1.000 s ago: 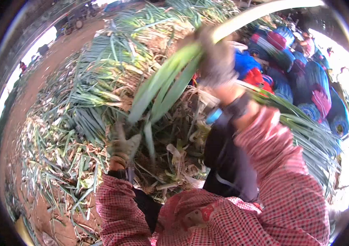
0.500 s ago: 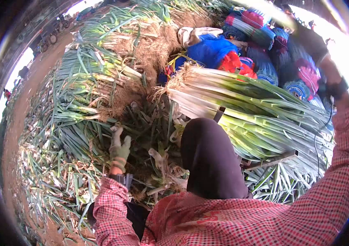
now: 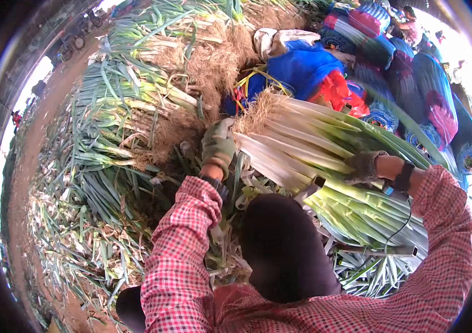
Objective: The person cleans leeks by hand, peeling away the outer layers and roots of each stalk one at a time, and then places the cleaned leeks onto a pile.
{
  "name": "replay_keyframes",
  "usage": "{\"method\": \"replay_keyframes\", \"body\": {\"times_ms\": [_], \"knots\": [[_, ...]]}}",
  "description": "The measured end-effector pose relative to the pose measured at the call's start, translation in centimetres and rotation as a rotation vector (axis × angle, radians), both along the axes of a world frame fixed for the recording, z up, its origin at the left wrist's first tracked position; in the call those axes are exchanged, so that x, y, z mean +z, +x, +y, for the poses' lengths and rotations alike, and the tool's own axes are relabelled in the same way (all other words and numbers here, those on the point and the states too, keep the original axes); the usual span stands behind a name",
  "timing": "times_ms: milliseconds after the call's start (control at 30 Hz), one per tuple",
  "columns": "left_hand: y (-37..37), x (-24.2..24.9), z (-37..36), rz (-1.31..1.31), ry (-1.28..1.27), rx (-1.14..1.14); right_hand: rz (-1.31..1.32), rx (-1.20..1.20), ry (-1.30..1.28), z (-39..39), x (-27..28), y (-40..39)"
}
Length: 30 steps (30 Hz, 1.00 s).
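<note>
A thick bundle of leeks (image 3: 302, 136) lies on a low metal frame (image 3: 380, 251) in front of my bent knee. Its white stems and tangled roots point left, the green leaves right. My left hand (image 3: 219, 143), in a greyish-green glove, is closed right beside the root ends; anything inside its fingers is hidden. Across the middle of the stalks lies my right hand (image 3: 364, 166), in a dark grey glove, its fingers curled over the leeks and partly hidden among them.
Heaped leeks (image 3: 119, 119) with roots facing me stand at the left, above scattered leaf trimmings (image 3: 80, 244). Behind the bundle are blue netting (image 3: 297, 66), red cloth (image 3: 330, 91) and several packed net sacks (image 3: 435, 94). Another person (image 3: 410, 28) is far back right.
My right hand came down from the raised upper right onto the leek stalks. My left hand moved up and right, from the trimmings to the root ends.
</note>
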<state>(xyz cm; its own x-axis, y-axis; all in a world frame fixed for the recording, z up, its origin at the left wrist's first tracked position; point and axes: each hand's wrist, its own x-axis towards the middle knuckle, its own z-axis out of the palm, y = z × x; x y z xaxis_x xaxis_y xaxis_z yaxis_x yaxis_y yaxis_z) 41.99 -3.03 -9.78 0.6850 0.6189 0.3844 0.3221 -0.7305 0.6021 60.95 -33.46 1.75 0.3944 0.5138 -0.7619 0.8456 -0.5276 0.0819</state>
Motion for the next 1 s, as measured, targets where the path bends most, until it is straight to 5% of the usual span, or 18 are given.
{"method": "replay_keyframes", "body": {"times_ms": [67, 100, 200, 267, 333, 400, 467, 500, 633, 733, 800, 1000], "knots": [[2.8, -0.6, 0.9, -0.004, -0.057, -0.038, 0.073, 0.090, 0.078, -1.4, -3.2, 2.3], [4.2, -1.1, 1.3, 0.079, -0.024, -0.142, 0.245, -0.050, -0.038, 0.5, -1.2, 1.0], [8.3, -2.1, 1.3, 0.229, 0.002, -0.332, 0.065, 0.019, -0.068, 2.3, -2.8, -0.2], [11.3, -3.3, 0.8, 0.806, 0.129, -0.287, 0.002, 0.069, -0.035, 1.3, -4.0, -0.3], [12.0, -3.5, 0.9, 0.897, 0.345, -0.392, -0.049, 0.078, 0.114, 0.8, -1.8, -1.5], [12.1, -2.5, 0.7, 0.895, 0.317, -0.373, -0.049, 0.127, 0.229, -0.2, -0.1, -1.9], [13.8, -7.9, 3.2, 0.806, 0.258, -0.337, -0.275, 0.621, 0.295, 0.2, 1.8, -2.4], [12.0, -3.8, 2.2, 0.830, 0.275, -0.443, -0.269, 0.580, 0.326, 0.0, 1.8, -2.5], [11.5, -4.0, 2.8, 0.794, -0.196, -0.457, -0.092, 0.647, 0.516, -1.5, -1.8, 0.5], [11.1, -3.1, 2.3, 0.867, -0.124, -0.457, -0.015, 0.570, 0.477, -1.5, -4.0, 0.1], [10.8, -2.4, 2.2, 0.943, 0.286, -0.606, 0.034, 0.815, 0.723, -1.2, -5.0, -0.2], [11.6, -3.2, 2.8, 0.934, 0.118, -0.611, 0.080, 0.664, 0.405, -0.2, -3.6, -0.3]]}}
